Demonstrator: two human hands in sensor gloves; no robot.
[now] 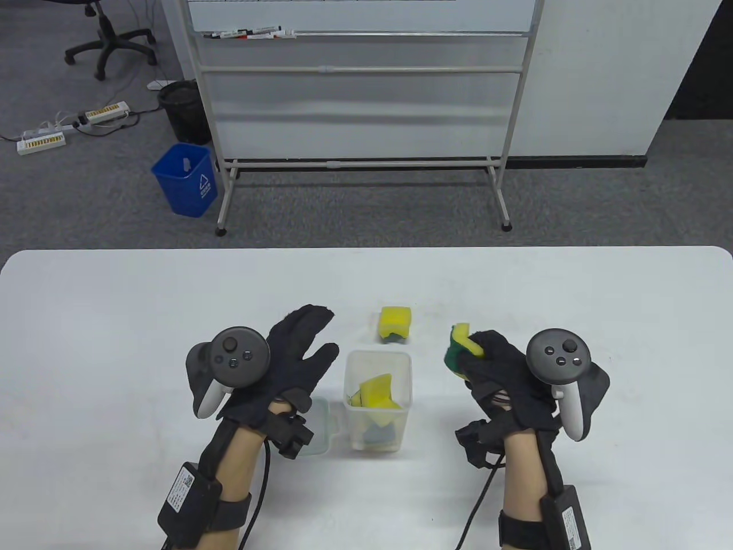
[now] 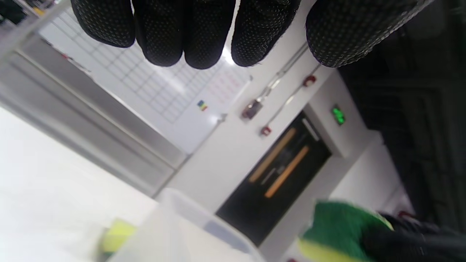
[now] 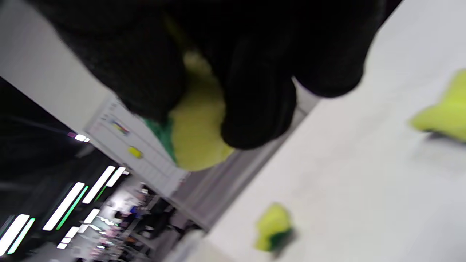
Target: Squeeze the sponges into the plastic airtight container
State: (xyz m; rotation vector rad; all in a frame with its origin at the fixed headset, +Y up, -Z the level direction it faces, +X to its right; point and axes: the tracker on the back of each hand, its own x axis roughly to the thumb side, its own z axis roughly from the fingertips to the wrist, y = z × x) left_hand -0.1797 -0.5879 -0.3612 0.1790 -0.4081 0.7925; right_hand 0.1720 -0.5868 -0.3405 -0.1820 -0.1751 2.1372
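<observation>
A clear plastic container (image 1: 404, 395) stands open at the table's middle with yellow and green sponges (image 1: 375, 394) inside. Its lid (image 1: 318, 425) lies to its left, partly under my left wrist. My left hand (image 1: 306, 350) is open with fingers spread, just left of the container and touching nothing; its fingertips (image 2: 204, 43) hang free in the left wrist view. My right hand (image 1: 487, 356) grips a yellow-and-green sponge (image 1: 461, 348) right of the container, lifted off the table; that sponge also shows in the right wrist view (image 3: 196, 134). Another sponge (image 1: 395, 324) lies behind the container.
The white table (image 1: 114, 344) spreads wide on both sides. A whiteboard stand (image 1: 366, 114) and a blue bin (image 1: 186, 179) are on the floor beyond the far edge. The loose sponge also shows in the right wrist view (image 3: 273, 226).
</observation>
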